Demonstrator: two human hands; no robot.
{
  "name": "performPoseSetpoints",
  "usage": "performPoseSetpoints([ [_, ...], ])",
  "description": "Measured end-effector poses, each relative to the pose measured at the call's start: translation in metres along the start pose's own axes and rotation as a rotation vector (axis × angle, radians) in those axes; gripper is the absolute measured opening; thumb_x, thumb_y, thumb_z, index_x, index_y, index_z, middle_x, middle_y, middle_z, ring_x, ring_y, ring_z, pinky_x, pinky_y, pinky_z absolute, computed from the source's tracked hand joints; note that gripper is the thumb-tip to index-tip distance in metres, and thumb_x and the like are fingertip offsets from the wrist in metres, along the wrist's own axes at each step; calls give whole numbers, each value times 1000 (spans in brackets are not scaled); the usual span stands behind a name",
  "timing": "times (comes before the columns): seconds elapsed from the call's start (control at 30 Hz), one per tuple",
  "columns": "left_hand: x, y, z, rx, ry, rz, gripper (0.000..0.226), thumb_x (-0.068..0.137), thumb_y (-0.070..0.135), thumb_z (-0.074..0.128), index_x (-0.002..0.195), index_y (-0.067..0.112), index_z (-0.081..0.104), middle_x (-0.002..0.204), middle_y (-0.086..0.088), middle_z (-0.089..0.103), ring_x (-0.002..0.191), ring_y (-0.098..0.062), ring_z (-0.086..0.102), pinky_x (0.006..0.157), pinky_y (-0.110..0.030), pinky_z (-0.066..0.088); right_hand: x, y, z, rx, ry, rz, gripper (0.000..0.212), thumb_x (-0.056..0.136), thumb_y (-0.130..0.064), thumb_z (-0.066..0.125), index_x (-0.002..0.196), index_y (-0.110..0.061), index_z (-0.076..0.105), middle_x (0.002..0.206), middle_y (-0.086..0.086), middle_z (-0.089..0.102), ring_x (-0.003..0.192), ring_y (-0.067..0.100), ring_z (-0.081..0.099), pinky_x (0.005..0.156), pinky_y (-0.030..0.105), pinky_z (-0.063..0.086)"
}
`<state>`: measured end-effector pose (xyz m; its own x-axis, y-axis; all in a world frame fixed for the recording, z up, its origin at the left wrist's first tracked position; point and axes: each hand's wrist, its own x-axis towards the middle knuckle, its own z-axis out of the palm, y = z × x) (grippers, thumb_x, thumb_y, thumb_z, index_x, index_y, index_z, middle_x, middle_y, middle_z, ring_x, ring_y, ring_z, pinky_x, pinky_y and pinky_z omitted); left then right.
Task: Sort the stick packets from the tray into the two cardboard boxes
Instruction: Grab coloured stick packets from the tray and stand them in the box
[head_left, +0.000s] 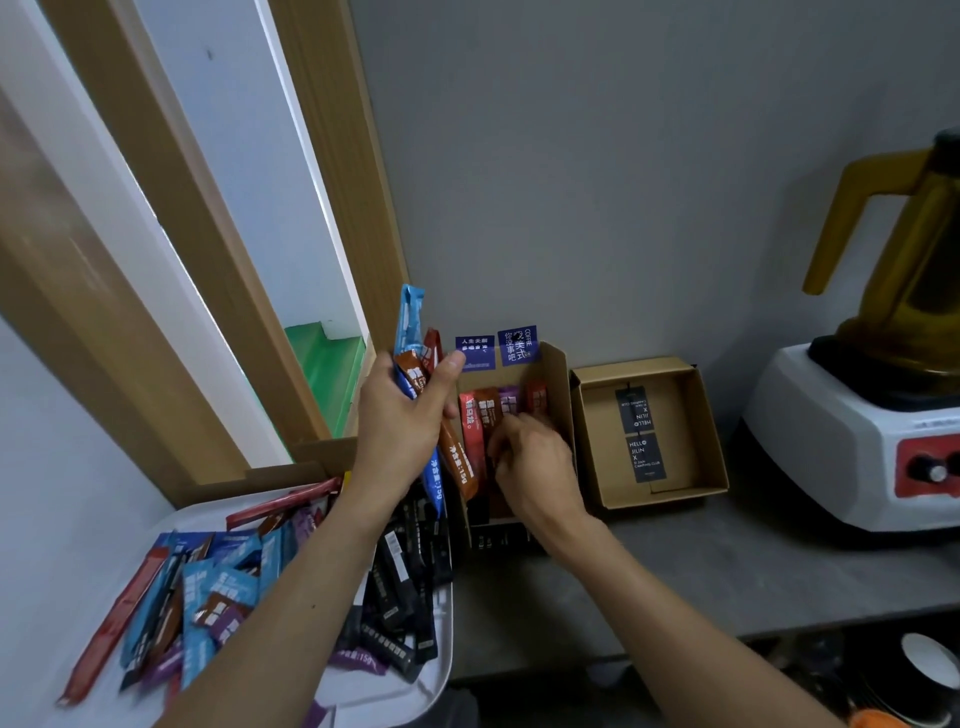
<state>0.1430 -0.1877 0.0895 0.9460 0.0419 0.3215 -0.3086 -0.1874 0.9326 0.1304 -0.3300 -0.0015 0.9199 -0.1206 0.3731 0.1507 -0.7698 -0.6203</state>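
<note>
My left hand (402, 421) is shut on a bunch of stick packets (415, 358), blue, brown and red, held upright above the tray's far edge. My right hand (535, 467) reaches into the left cardboard box (558, 384), its fingers on the red, brown and purple packets (483, 415) standing there; whether it grips one is hidden. The right cardboard box (696, 415) holds only two black paper tags (641, 436). The white tray (426, 675) at lower left carries several blue, red, purple and black packets (218, 592).
A blender with a white base (852, 447) and amber jug (914, 249) stands at the right on the grey counter (675, 571). A grey wall is right behind the boxes. A wood-framed window (218, 249) is at left. Dishes (930, 660) lie below the counter edge.
</note>
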Motion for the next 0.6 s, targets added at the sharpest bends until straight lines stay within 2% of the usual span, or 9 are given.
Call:
performPoseSetpoints([
  [0.1,-1,1,1,4,6,3,31,92,43,69,100,16,57,67,-1,69,59,-9,67,60,-21,55,-15,-2,-6,84,60,25,19,92,-3,61,98,-21,66,107,-7,64,107,11,59,96,33,54],
  [0.17,-1,0,2,1,13,5,36,91,45,69,103,13,58,69,-3,70,60,-10,68,60,-22,56,-24,-8,-8,177,103,46,23,93,-2,59,103,-21,65,108,-9,61,105,9,59,94,35,56],
  [0.27,-4,2,3,-4,1,13,40,90,47,69,104,12,58,71,-6,70,60,-12,68,59,-21,56,-37,-24,-17,533,132,125,10,102,-17,59,109,-20,65,105,-6,66,96,8,67,84,33,61],
  [0.33,-7,3,3,-12,-13,24,40,90,46,69,105,11,58,70,-5,70,59,-10,68,57,-19,55,-44,-35,-30,907,0,241,20,97,-32,67,108,-16,68,96,1,74,88,10,72,77,29,61],
  [0.4,-8,4,3,5,-25,38,41,90,45,70,106,9,58,71,-4,69,59,-9,68,57,-18,54,-48,-39,-37,1095,-138,315,32,85,-32,78,108,-12,69,91,-1,77,85,14,74,74,28,60],
  [0.5,-9,4,3,49,-37,39,50,85,52,72,107,9,58,78,-6,69,63,-12,69,59,-21,56,-52,-39,-39,1015,-125,240,35,77,-13,88,105,-13,68,93,-2,77,88,13,73,78,28,60],
  [0.6,-9,6,6,91,-64,32,59,76,60,75,107,13,57,87,-7,69,75,-15,71,68,-27,60,-55,-35,-41,883,-80,181,27,82,-14,85,104,-17,70,98,-1,78,93,13,74,83,32,62],
])
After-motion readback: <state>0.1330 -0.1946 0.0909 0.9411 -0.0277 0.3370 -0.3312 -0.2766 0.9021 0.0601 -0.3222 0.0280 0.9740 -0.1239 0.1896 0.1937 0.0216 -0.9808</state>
